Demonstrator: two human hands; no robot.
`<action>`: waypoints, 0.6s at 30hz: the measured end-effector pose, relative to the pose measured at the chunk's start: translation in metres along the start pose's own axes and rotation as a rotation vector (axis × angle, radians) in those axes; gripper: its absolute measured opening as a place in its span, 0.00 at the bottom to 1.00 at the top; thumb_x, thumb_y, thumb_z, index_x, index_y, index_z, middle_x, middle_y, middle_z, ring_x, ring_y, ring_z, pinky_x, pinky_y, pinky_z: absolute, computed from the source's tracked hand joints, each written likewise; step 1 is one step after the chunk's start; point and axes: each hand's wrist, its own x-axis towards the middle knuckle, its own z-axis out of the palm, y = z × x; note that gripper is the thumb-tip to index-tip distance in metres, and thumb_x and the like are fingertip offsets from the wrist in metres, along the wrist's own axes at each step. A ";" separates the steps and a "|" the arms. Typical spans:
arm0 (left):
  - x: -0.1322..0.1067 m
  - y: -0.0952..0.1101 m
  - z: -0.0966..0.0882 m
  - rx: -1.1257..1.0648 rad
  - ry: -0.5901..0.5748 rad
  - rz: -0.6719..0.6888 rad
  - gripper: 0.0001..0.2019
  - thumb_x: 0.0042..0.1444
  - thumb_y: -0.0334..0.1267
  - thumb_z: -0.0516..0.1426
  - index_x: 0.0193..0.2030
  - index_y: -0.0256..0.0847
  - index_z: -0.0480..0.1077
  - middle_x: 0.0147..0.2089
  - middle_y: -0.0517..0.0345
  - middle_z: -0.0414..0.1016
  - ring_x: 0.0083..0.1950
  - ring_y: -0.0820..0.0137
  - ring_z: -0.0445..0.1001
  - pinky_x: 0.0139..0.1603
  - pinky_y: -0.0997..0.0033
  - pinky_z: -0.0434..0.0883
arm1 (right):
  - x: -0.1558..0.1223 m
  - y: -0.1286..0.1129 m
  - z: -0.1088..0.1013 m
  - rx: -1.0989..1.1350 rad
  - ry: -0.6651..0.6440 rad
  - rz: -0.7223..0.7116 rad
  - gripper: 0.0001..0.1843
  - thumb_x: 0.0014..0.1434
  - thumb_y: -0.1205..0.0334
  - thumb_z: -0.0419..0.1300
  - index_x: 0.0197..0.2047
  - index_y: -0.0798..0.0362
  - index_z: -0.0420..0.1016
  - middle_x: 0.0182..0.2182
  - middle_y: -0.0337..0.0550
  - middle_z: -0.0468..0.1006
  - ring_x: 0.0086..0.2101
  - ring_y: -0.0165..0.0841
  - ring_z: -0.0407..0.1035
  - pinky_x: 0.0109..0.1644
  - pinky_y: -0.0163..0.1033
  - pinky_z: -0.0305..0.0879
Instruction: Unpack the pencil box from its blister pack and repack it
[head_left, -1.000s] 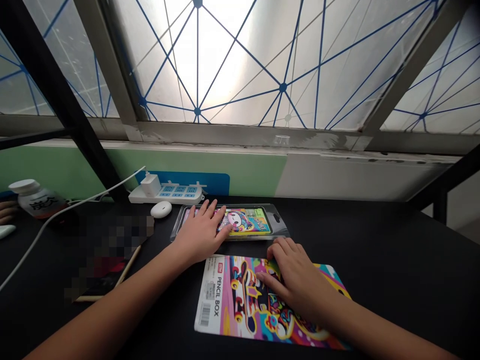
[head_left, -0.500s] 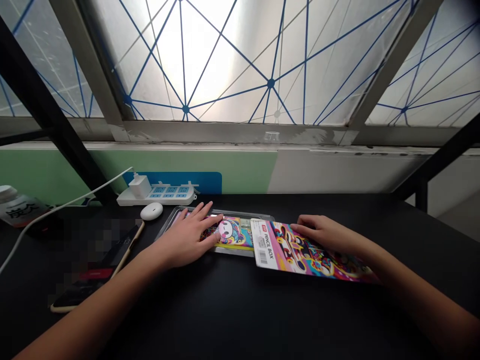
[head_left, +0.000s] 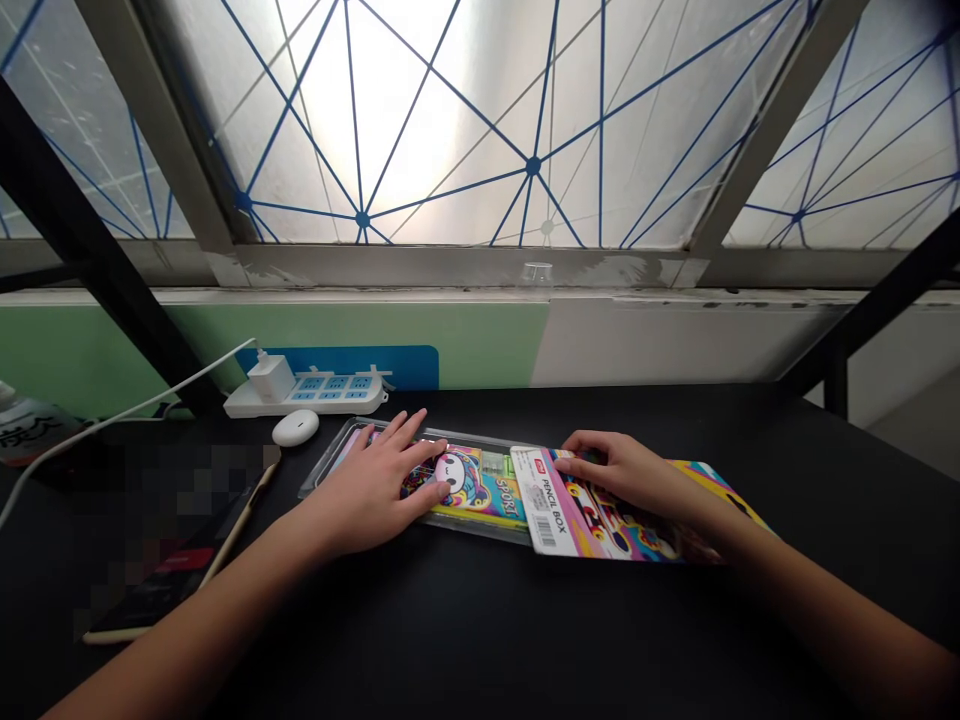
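A colourful pencil box with a cartoon face lies in a clear plastic tray on the black desk. My left hand rests flat across its left part, fingers spread and holding nothing. Over the right end of the box and tray lies a bright printed card marked "PENCIL BOX", with a barcode at its left end. My right hand has its fingers bent at the card's upper edge, gripping it near the white label. Hand and forearm cover part of the card.
Behind to the left stands a white power strip with a charger and white cable. A round white case sits before it. Further left are a dark flat object with a pale edge, partly blurred, and a bottle.
My right hand has slid left along the card towards its label. The card's right part, with a yellow area, now shows beyond my wrist. My left hand stays on the box.
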 end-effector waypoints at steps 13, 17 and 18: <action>0.000 0.000 0.001 0.010 -0.003 0.012 0.30 0.65 0.63 0.46 0.69 0.57 0.62 0.77 0.54 0.46 0.76 0.46 0.43 0.69 0.33 0.46 | -0.005 0.006 -0.024 -0.025 0.108 0.018 0.25 0.56 0.35 0.60 0.41 0.49 0.80 0.37 0.43 0.82 0.35 0.39 0.74 0.34 0.39 0.67; 0.000 0.001 0.000 0.004 -0.008 0.009 0.30 0.65 0.64 0.46 0.69 0.56 0.61 0.77 0.53 0.46 0.76 0.46 0.43 0.69 0.33 0.46 | -0.006 0.009 -0.027 -0.030 0.129 -0.029 0.24 0.57 0.36 0.60 0.40 0.48 0.80 0.39 0.42 0.82 0.38 0.41 0.75 0.39 0.41 0.68; 0.000 0.001 0.000 0.006 -0.010 0.005 0.31 0.65 0.64 0.45 0.69 0.56 0.61 0.77 0.54 0.46 0.76 0.46 0.42 0.69 0.33 0.45 | -0.006 0.008 -0.028 -0.034 0.135 -0.037 0.24 0.58 0.36 0.60 0.40 0.48 0.80 0.39 0.42 0.83 0.39 0.41 0.75 0.40 0.41 0.68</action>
